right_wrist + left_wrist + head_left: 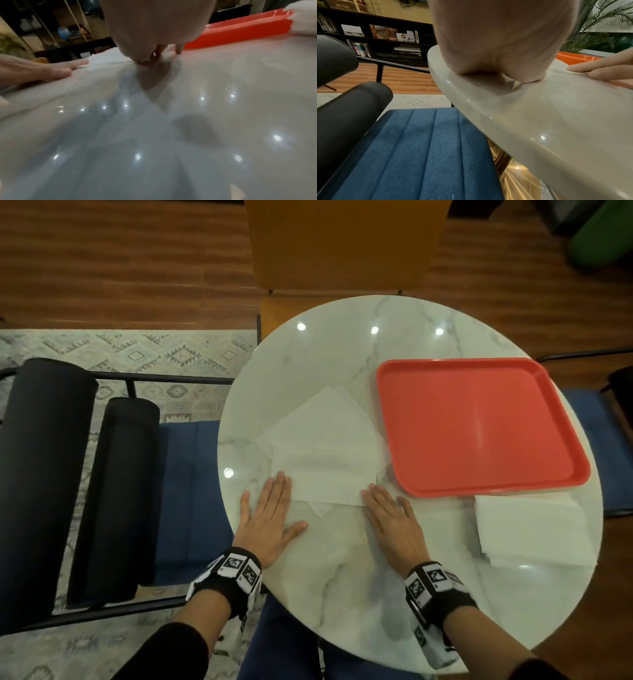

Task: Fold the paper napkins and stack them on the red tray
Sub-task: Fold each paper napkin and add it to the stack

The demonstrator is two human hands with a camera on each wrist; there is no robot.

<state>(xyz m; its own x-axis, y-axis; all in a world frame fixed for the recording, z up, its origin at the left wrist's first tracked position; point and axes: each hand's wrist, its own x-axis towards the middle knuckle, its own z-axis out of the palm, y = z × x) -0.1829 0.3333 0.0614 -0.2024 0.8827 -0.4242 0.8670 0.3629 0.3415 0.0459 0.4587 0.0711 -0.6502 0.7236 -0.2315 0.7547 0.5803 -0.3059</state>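
A loose pile of white paper napkins (325, 446) lies spread on the round marble table (342, 577), just left of the red tray (479, 426), which holds nothing. My left hand (270, 511) lies flat with straight fingers touching the near left corner of the top napkin. My right hand (394, 518) lies flat too, its fingertips at the near right corner. A second stack of white napkins (527, 529) sits in front of the tray at the right. In the right wrist view the napkins (106, 58) and the tray (240, 32) show beyond my palm.
A wooden chair (342, 251) stands behind the table. A blue seat (185, 501) with black padded rolls (44, 457) is at the left, over a patterned rug (137, 354). Another blue seat (589, 419) is at the right.
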